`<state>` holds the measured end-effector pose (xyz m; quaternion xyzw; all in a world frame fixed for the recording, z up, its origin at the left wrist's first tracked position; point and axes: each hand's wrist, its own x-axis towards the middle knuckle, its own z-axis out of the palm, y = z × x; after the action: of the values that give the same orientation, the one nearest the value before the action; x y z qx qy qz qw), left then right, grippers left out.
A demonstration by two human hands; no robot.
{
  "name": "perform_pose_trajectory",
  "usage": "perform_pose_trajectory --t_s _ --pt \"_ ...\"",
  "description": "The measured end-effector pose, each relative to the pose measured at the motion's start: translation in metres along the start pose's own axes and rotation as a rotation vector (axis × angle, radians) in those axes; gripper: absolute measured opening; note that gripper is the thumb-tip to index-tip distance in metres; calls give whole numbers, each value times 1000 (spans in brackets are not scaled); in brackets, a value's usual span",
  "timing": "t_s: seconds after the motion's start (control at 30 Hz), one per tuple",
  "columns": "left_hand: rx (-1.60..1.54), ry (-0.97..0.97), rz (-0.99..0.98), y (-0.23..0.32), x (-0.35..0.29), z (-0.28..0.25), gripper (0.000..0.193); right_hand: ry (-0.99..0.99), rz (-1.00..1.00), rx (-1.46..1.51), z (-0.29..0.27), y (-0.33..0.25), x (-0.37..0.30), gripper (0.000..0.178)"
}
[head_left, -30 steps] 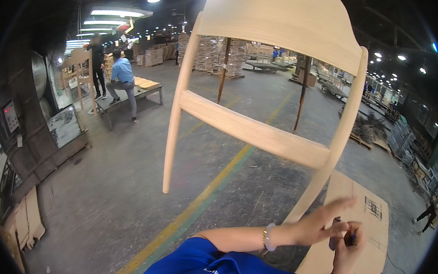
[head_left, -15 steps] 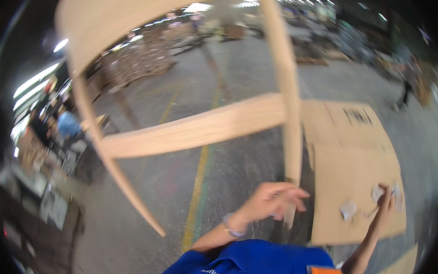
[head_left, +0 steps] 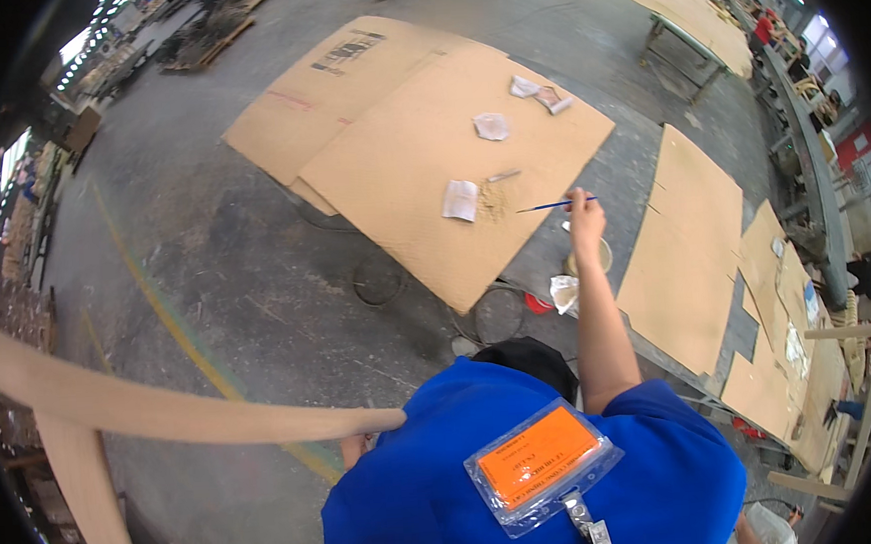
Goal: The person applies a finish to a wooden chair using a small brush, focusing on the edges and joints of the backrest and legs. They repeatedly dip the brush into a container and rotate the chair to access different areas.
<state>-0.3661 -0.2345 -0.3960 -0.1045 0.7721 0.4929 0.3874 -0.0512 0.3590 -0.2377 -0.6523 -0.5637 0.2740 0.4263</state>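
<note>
My right hand [head_left: 586,231] is closed around a thin blue stick [head_left: 543,207] with a pointed tip, like a fine brush or pen. It reaches over the edge of a cardboard-covered table [head_left: 381,191]. Near the stick's tip lie a small heap of tan powder [head_left: 492,201], a short flat strip [head_left: 502,176] and a white folded piece [head_left: 460,201]. At lower left stands a pale wooden chair frame [head_left: 184,405], cut off by the picture edge. Only a little of my left hand [head_left: 354,450] shows beside the frame's end; its fingers are hidden.
More crumpled white pieces [head_left: 491,126] lie on the cardboard. Below my right forearm are an open tub [head_left: 594,256] and a red object [head_left: 537,304]. Further cardboard sheets [head_left: 681,247] extend right, toward another chair frame [head_left: 868,405] and another person's hand [head_left: 831,413].
The view has swung toward the cardboard-covered table. The chair frame now appears at lower left instead of in front. My left hand, earlier spread by a chair leg, is mostly hidden.
</note>
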Motion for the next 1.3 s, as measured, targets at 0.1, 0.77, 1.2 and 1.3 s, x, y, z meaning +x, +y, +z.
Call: perform_pose_trajectory --t_s 0.1,0.77,1.2,1.3 --pt "342 -18 5 -44 4 -6 40 136 -20 -49 -8 14 -3 37" --pt "1014 -287 253 -28 53 47 45 39 149 -519 -76 166 14 33" --pt "929 -314 274 -18 43 75 49 -61 145 -508 -83 173 31 30" --pt "921 -299 270 -32 45 64 49 -29 162 -414 -86 173 44 32"
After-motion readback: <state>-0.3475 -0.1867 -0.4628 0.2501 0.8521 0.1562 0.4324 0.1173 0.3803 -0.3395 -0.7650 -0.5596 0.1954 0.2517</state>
